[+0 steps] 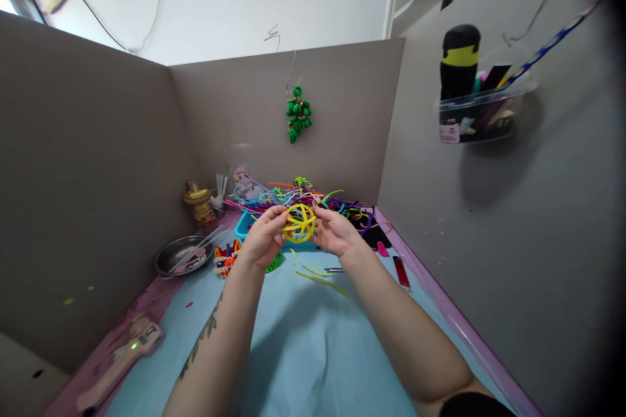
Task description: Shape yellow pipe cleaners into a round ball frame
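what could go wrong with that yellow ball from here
The openwork yellow ball is made of thin strips, so pressure from the left hand or right hand could bend it out of shape.

Two loose yellow strips lie on the blue cloth below, where a forearm might brush them aside.

The tangled coloured pile sits just beyond the hands, so a stray end might snag.

Blue-covered table (293,352) with bowl (180,250), yellow strips (321,282)

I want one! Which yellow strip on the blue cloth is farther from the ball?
The lower yellow strip in the picture; the upper strip lies closer to the ball.
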Motion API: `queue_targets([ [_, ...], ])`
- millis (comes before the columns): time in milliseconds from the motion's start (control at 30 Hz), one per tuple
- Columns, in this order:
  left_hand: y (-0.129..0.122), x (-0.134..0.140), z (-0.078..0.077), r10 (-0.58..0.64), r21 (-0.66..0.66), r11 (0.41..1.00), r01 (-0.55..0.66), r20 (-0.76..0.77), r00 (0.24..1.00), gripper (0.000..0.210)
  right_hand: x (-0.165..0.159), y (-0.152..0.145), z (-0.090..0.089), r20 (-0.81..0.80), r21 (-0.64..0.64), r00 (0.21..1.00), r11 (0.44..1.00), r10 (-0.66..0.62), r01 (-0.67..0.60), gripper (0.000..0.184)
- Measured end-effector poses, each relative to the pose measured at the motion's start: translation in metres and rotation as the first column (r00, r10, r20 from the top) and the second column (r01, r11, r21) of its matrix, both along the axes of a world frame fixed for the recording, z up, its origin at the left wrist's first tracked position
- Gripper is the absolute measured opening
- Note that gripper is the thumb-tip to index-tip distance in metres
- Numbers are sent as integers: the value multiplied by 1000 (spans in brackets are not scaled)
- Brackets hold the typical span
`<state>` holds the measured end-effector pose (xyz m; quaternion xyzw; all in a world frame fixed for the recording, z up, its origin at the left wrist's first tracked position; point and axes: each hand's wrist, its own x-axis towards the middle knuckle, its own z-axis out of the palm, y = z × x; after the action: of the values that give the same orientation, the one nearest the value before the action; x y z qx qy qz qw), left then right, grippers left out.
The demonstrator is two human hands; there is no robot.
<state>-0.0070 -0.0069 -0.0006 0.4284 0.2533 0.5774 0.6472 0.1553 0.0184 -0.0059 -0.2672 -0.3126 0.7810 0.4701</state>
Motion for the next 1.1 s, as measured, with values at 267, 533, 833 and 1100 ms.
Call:
queue_targets([
  [267,2,-3,2,0,-92,996,4,39,999,21,15,-9,7,187,428,982,898,19,-99,21],
  [533,0,-4,3,-7,-112,994,14,62,998,22,15,-12,4,333,491,941,843,53,-221,30],
  [833,0,-1,3,-26,-133,991,37,81,996,21,14,-12,5,309,553,950,820,-42,-144,29],
  [1100,2,-3,0,-16,-143,989,29,95,995,21,16,-11,5,315,587,949,785,2,-197,22],
])
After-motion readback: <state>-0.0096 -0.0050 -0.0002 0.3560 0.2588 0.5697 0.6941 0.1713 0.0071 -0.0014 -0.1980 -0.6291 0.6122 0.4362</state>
